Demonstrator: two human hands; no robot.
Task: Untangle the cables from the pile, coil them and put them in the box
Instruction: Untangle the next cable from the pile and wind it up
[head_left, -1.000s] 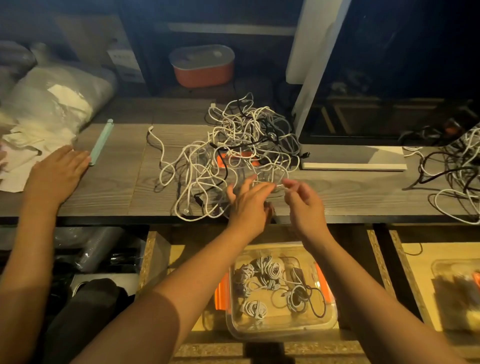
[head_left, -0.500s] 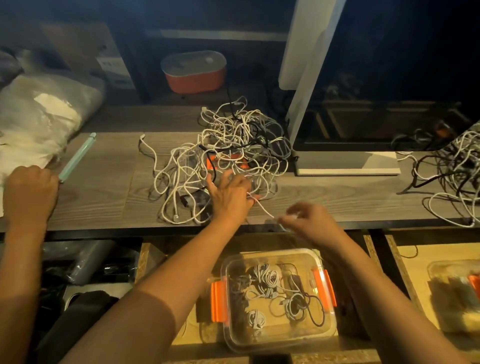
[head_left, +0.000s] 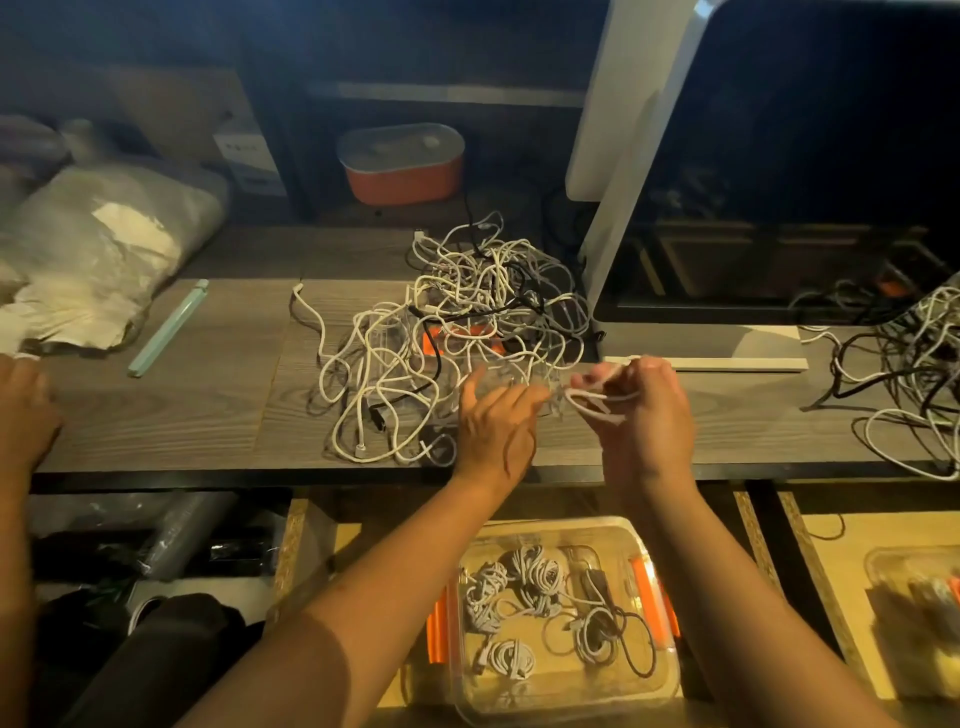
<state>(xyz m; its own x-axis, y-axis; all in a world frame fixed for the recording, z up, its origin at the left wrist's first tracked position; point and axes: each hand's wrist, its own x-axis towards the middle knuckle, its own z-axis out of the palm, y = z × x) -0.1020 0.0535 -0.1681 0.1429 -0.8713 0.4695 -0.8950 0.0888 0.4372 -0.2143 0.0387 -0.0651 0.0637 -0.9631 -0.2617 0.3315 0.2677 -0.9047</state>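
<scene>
A grey wood-grain desk (head_left: 208, 415) runs across the dim, warm-lit scene. Behind it, dark shelving (head_left: 447, 93) holds an orange tub (head_left: 400, 171). A white panel (head_left: 623, 130) slants up at right, a plastic bag (head_left: 104, 244) lies at left, and open drawers (head_left: 831, 571) show below

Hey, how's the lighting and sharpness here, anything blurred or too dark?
Head view: dim, warm light; shelves behind the desk nearly black; right hand and the cable it holds slightly motion-blurred; pile and box readable.
</scene>
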